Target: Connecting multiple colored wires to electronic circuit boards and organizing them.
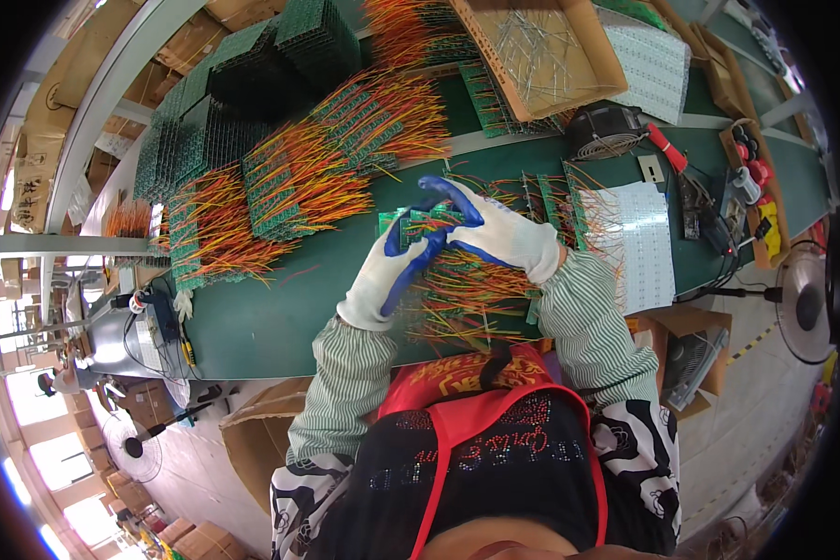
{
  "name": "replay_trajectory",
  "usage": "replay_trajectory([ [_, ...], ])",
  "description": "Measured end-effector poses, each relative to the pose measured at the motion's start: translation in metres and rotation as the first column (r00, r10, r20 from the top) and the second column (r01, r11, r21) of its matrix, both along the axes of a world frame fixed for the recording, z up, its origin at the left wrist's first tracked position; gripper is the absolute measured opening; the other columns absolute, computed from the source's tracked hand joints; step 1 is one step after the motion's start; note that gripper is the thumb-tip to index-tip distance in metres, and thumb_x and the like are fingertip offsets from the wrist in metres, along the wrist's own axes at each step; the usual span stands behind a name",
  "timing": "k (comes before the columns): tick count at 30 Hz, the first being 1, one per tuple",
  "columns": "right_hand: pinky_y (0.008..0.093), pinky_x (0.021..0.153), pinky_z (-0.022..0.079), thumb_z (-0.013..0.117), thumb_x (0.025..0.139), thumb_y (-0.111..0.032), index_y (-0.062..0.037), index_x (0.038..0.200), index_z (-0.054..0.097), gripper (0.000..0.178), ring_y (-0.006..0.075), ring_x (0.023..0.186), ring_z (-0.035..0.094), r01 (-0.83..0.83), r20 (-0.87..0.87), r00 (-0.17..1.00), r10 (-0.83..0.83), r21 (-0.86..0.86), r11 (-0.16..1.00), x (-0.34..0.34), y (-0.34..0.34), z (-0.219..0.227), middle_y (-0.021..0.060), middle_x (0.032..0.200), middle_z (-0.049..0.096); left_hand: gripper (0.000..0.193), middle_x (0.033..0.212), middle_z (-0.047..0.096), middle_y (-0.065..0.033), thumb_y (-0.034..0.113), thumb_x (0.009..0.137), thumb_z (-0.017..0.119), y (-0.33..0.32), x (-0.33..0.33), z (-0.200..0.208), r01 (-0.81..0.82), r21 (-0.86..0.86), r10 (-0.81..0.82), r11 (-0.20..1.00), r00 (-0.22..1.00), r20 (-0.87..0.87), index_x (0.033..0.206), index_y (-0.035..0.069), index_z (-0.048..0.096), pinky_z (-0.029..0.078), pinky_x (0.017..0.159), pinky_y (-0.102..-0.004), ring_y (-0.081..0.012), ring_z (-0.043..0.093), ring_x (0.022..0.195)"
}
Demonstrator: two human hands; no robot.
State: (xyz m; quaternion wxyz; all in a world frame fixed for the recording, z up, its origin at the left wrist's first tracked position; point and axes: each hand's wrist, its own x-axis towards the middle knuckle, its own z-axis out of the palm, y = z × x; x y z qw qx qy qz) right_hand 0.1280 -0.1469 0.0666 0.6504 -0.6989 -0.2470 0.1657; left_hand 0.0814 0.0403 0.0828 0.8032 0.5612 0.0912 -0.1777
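Observation:
My hands wear white gloves with blue coated palms and meet over the middle of the green bench. My left hand [383, 273] is curled, its fingertips against my right thumb; whatever lies in its grip is hidden. My right hand [509, 233] has its thumb and curved forefinger apart. Between and behind the fingers show a green circuit board [390, 220] and orange wires. Below the hands, toward my body, lies a bunch of loose orange and red wires [471, 303]. Narrow green boards with wires [553, 207] stand beside my right hand.
Wired boards [285, 191] and dark board stacks [285, 61] fill the back left. A cardboard tray [602, 56] of thin metal pins, a small black fan [607, 131] and white sheets [646, 247] lie right. A tool box [761, 201] and standing fan [803, 299] are farther right.

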Motion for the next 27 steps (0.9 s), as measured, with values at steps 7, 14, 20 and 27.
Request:
replay_trajectory([
  [7, 0.0402, 0.085, 0.049, 0.066, 0.082, -0.025, -0.008, 0.139, 0.033, 0.068, 0.0375, 0.1, 0.059, 0.264, 0.29, 0.955, -0.063, -0.731, 0.629, -0.003, 0.004, 0.045, 0.026, 0.118, 0.053, 0.038, 0.109, 0.062, -0.0085, -0.001, 0.086, 0.059, 0.011, -0.002, -0.022, -0.037, 0.162, 0.039, 0.986, 0.999, -0.01, 0.123, -0.002, 0.05, 0.05, 0.086, -0.0249, -0.0143, 0.061, 0.094],
  [14, 0.0415, 0.079, 0.049, 0.061, 0.085, -0.028, -0.0016, 0.105, 0.059, 0.033, 0.0349, 0.092, 0.062, 0.276, 0.194, 0.958, -0.211, -0.42, 0.864, -0.009, -0.001, 0.001, 0.0182, 0.094, 0.065, 0.032, 0.11, 0.062, -0.0076, 0.001, 0.09, 0.054, 0.001, 0.001, -0.02, -0.041, -0.037, 0.037, 0.998, 0.994, -0.099, 0.121, -0.002, 0.052, 0.049, 0.087, -0.0278, -0.0148, 0.061, 0.097],
  [20, 0.0371, 0.077, 0.05, 0.063, 0.084, -0.027, -0.0041, 0.11, 0.058, 0.035, 0.0319, 0.09, 0.063, 0.275, 0.237, 0.956, -0.173, -0.522, 0.807, -0.012, 0.002, -0.015, 0.0137, 0.099, 0.065, 0.031, 0.108, 0.063, -0.0062, 0.0, 0.09, 0.054, -0.005, 0.005, -0.027, -0.008, 0.1, 0.018, 0.995, 0.995, -0.099, 0.121, -0.001, 0.052, 0.049, 0.086, -0.0273, -0.0142, 0.061, 0.094],
  [27, 0.0408, 0.069, 0.051, 0.052, 0.085, -0.02, -0.0018, 0.094, 0.059, 0.021, 0.031, 0.08, 0.065, 0.377, 0.428, 0.903, -0.039, -0.745, 0.551, -0.016, 0.025, 0.0, 0.0153, 0.084, 0.066, 0.036, 0.102, 0.065, -0.0092, 0.008, 0.084, 0.063, -0.022, 0.005, -0.053, -0.135, 0.71, -0.022, 0.691, 0.978, 0.207, 0.118, 0.0, 0.054, 0.049, 0.082, -0.0302, -0.0198, 0.063, 0.091],
])
